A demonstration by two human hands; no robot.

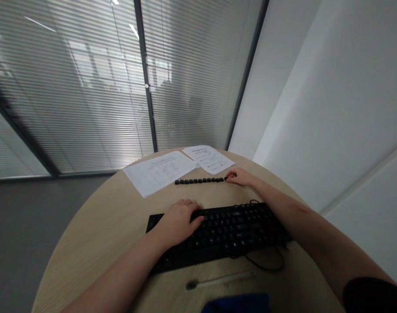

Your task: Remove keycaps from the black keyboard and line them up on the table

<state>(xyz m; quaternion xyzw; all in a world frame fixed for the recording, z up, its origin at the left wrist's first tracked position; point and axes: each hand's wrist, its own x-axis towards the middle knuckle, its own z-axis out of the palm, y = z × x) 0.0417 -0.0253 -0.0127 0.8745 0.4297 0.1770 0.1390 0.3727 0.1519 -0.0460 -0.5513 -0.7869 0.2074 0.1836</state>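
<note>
A black keyboard (231, 232) lies across the round wooden table (97, 226) in front of me. My left hand (177, 221) rests on the keyboard's left part, fingers curled down onto the keys. Beyond the keyboard, a row of loose black keycaps (198, 181) is lined up on the table. My right hand (239, 177) reaches past the keyboard to the right end of that row, fingertips pinched together at the last keycap.
Two printed paper sheets (162, 171) (208, 158) lie at the table's far edge. A thin pale tool (218, 281) lies near the front edge beside the keyboard's cable (266, 265). A blue object (237, 304) shows at the bottom. Glass walls with blinds stand behind.
</note>
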